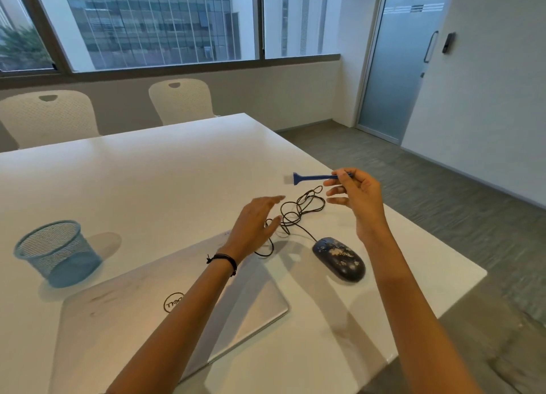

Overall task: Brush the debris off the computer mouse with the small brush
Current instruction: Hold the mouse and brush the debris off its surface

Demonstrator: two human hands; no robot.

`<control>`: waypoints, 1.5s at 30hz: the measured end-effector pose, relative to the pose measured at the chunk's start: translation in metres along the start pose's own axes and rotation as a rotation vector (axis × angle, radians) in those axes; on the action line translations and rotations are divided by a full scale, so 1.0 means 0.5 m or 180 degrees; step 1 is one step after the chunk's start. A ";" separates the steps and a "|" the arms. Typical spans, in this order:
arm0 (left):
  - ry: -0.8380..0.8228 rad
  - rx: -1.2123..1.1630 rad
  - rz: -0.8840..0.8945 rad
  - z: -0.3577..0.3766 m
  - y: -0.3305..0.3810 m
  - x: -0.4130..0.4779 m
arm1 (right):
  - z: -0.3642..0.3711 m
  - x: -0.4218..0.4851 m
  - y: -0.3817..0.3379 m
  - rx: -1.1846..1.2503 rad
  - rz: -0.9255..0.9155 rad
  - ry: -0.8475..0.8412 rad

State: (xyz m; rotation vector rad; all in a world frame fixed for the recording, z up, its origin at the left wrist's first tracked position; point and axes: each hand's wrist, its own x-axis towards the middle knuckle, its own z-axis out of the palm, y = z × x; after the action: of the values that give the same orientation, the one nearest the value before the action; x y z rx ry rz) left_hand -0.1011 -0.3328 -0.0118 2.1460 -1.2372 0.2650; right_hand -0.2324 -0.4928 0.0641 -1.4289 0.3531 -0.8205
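Note:
A dark computer mouse (339, 259) flecked with pale debris lies on the white table (153, 175), near its right edge. Its black cable (301, 209) loops in a tangle behind it. My right hand (356, 195) is raised above the cable, pinching the handle end of a small blue brush (310, 177) with pale bristles pointing left. The brush is in the air, well above and beyond the mouse. My left hand (254, 225) hovers with fingers spread over the cable, left of the mouse, holding nothing.
A closed silver laptop (141, 314) lies under my left forearm. A blue mesh cup (59, 253) stands at the left. Two white chairs (181, 101) are behind the table. The table's right edge drops to grey floor.

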 end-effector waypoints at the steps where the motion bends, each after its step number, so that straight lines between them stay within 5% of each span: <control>1: -0.0129 -0.0019 -0.0001 0.013 0.010 0.002 | -0.015 0.004 0.004 -0.0026 0.0031 0.0059; 26: -0.2503 -0.0911 0.0132 0.126 0.053 0.048 | -0.233 0.057 0.191 0.0088 0.0956 0.0907; 45: -0.2920 -0.1060 -0.0001 0.148 0.049 0.090 | -0.236 0.075 0.198 0.0088 0.1133 0.1003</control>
State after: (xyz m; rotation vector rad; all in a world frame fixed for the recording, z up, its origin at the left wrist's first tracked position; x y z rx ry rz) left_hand -0.1075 -0.4187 -0.0376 1.9910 -1.5957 -0.9645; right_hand -0.2573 -0.6107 -0.0387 -1.1641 0.8089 -0.7513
